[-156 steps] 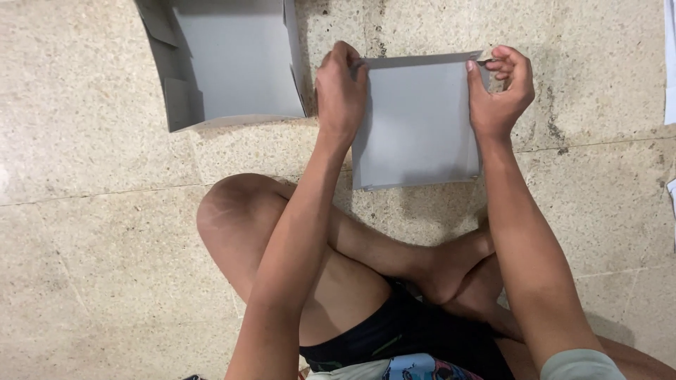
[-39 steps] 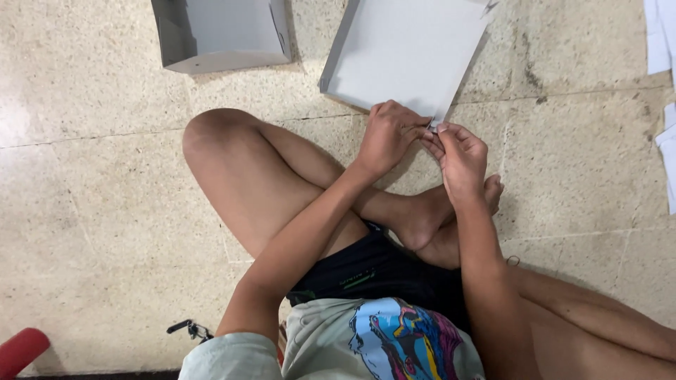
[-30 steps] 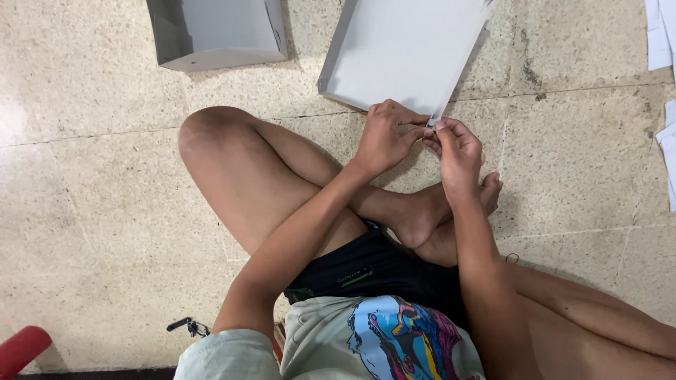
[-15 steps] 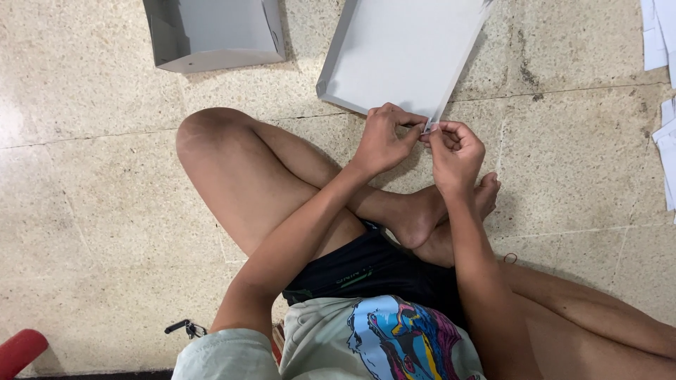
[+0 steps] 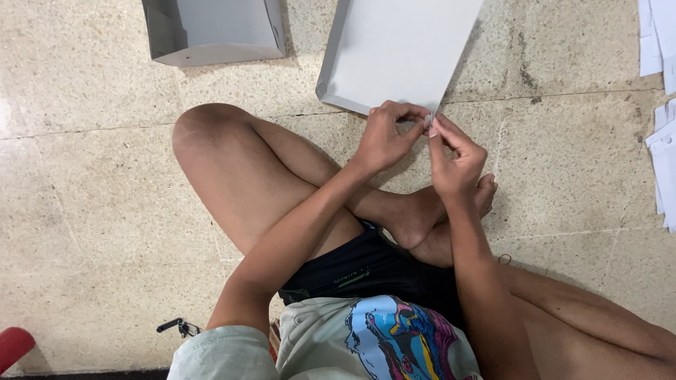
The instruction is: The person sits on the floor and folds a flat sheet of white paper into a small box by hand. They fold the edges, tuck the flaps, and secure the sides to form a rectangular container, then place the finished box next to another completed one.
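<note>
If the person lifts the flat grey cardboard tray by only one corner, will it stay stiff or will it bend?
The flat grey cardboard tray looks thin, so it would probably sag a little. Its folded-up rim along the left edge should add some stiffness. It is likely light: the left hand and right hand pinch its near corner with fingertips only. On the smooth stone floor it may slide easily.

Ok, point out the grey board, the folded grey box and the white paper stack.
grey board [image 5: 405,49], head view, bare flat face.
folded grey box [image 5: 211,28], head view, inner panel.
white paper stack [image 5: 663,151], head view, top sheet.
</note>
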